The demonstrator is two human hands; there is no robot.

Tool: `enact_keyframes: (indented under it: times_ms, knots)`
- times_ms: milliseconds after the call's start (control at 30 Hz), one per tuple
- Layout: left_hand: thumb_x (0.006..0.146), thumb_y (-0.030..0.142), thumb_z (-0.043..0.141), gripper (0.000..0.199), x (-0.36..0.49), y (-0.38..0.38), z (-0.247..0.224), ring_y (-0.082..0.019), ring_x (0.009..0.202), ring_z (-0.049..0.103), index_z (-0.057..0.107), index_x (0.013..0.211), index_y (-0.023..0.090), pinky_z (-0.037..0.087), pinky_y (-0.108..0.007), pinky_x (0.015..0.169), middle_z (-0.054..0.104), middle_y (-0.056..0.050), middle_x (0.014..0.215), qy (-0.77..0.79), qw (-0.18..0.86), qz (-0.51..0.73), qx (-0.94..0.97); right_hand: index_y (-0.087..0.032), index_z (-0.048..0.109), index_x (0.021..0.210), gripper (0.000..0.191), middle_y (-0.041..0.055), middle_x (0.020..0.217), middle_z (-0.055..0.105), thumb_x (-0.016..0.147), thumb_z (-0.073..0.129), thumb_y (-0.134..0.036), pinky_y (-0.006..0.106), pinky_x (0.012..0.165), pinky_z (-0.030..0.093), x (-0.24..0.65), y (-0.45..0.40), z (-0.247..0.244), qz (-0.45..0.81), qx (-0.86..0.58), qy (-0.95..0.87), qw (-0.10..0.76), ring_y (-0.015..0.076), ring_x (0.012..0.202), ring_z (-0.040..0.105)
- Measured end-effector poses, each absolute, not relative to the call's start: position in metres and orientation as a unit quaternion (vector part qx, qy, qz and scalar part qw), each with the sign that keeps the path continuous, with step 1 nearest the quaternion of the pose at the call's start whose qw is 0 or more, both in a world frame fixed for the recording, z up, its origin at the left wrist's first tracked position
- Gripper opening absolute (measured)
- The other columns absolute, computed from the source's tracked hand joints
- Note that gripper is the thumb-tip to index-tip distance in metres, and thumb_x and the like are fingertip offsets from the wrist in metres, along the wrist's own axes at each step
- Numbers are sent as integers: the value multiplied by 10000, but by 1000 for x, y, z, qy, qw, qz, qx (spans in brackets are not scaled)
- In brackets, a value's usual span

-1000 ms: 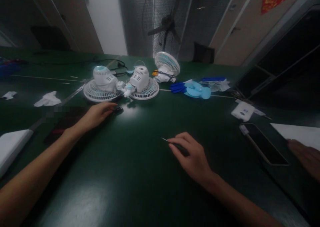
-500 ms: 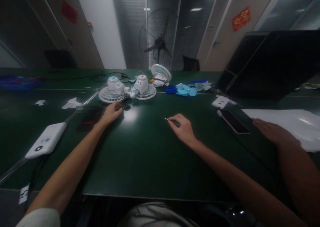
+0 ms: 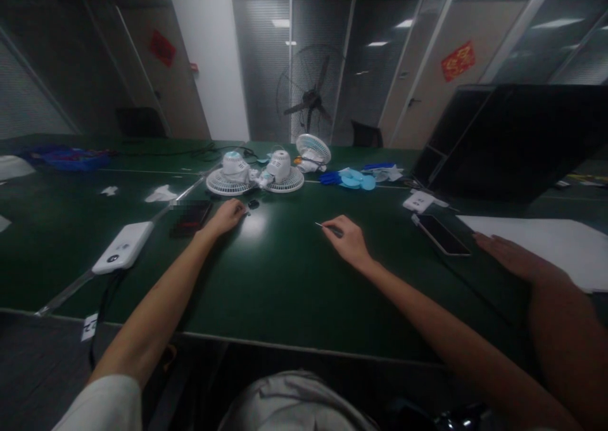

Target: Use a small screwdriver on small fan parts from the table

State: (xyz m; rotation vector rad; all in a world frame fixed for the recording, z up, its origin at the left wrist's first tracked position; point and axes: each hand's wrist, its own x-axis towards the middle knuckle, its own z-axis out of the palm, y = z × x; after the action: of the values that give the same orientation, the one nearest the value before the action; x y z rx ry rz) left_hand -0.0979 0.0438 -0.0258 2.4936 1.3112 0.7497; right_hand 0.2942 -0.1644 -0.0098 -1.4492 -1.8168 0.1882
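Observation:
My left hand (image 3: 228,215) is over the table with its fingers curled together; a tiny bit shows at the fingertips, too small to name. Just beyond them lies a small black piece (image 3: 254,204). My right hand (image 3: 348,239) pinches a thin screwdriver (image 3: 319,224), its metal tip pointing left and its dark handle partly hidden in the fingers. Behind my left hand, two white fan heads (image 3: 232,174) (image 3: 284,176) lie grille down, side by side. A third fan head (image 3: 312,152) stands tilted behind them.
Blue gloves (image 3: 354,179) lie right of the fans. A dark tray (image 3: 190,218) and a white power bank (image 3: 124,247) are at left. At right are a phone (image 3: 444,234), a white box (image 3: 418,201), a black monitor (image 3: 517,139) and another person's hand (image 3: 510,257) by a white sheet (image 3: 536,225).
The view has tilted up and turned slightly left. My left hand has drawn back a little from the black piece. My right hand keeps hold of the screwdriver, nearly still.

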Motion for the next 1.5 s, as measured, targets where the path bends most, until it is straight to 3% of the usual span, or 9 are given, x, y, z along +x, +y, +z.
enact_keyframes:
  times_ms: [133,300,467,633,800,1000,1100,1267,1500]
  knots:
    - [929,430,584,413,-103,35,-20,-262,1047,653,709,1224,169,512,-385,970,691,-128,1174,413,131,238,869,-199,748,1131,201,88,1111,685,1029,628,-326,384,848,589,294,-164,-10,76,-570,-719,391,238,994,689]
    - [950,389,554,302,-98,36,-18,-268,1037,644,765,1021,185,494,-386,983,682,-120,1110,396,127,226,881,-208,742,1143,188,84,1126,684,1032,628,-308,375,841,590,293,-164,-9,87,-567,-724,384,232,999,687]
    - [953,383,564,263,-88,37,-25,-271,1046,620,706,1003,168,496,-390,970,657,-132,1116,416,103,238,872,-206,737,1146,186,87,1139,678,1030,626,-300,385,839,590,290,-164,-6,100,-568,-720,386,236,997,683]
    - [1000,390,501,275,-86,27,-32,-281,1066,617,646,1050,162,484,-393,972,668,-147,1117,445,80,258,854,-208,733,1150,188,86,1153,677,1030,628,-308,384,841,591,288,-173,-6,125,-571,-713,387,235,1012,683]
    - [1024,381,467,278,-87,19,-37,-280,970,678,609,1159,184,502,-362,872,716,-130,1066,475,79,262,837,-226,749,1127,196,78,1130,690,1028,637,-351,395,853,594,282,-185,-11,155,-580,-703,381,238,1015,689]
    - [967,360,564,185,-84,8,-33,-267,931,703,654,1040,215,528,-346,833,742,-101,1028,472,80,257,839,-246,757,1113,182,67,1126,690,1026,640,-354,387,847,595,277,-194,-13,184,-586,-697,370,238,1014,688]
    - [954,347,584,188,-81,2,-32,-260,939,708,678,1055,219,544,-346,844,744,-95,1067,462,85,256,845,-245,751,1117,171,67,1127,688,1030,633,-332,379,836,601,276,-196,-10,195,-588,-696,363,235,1011,691]
    - [1004,350,519,339,-72,-5,-36,-275,1059,702,683,1265,209,540,-382,953,713,-123,1232,450,63,290,842,-244,746,1112,151,66,1135,682,1034,634,-309,359,839,605,278,-196,-5,225,-586,-696,348,226,1015,687]
    - [1031,386,506,299,-40,-24,-32,-270,1042,728,728,1166,237,565,-382,941,747,-88,1186,446,81,303,838,-247,739,1158,169,53,1121,673,1034,626,-265,325,777,597,286,-198,-6,201,-549,-747,316,200,929,688]
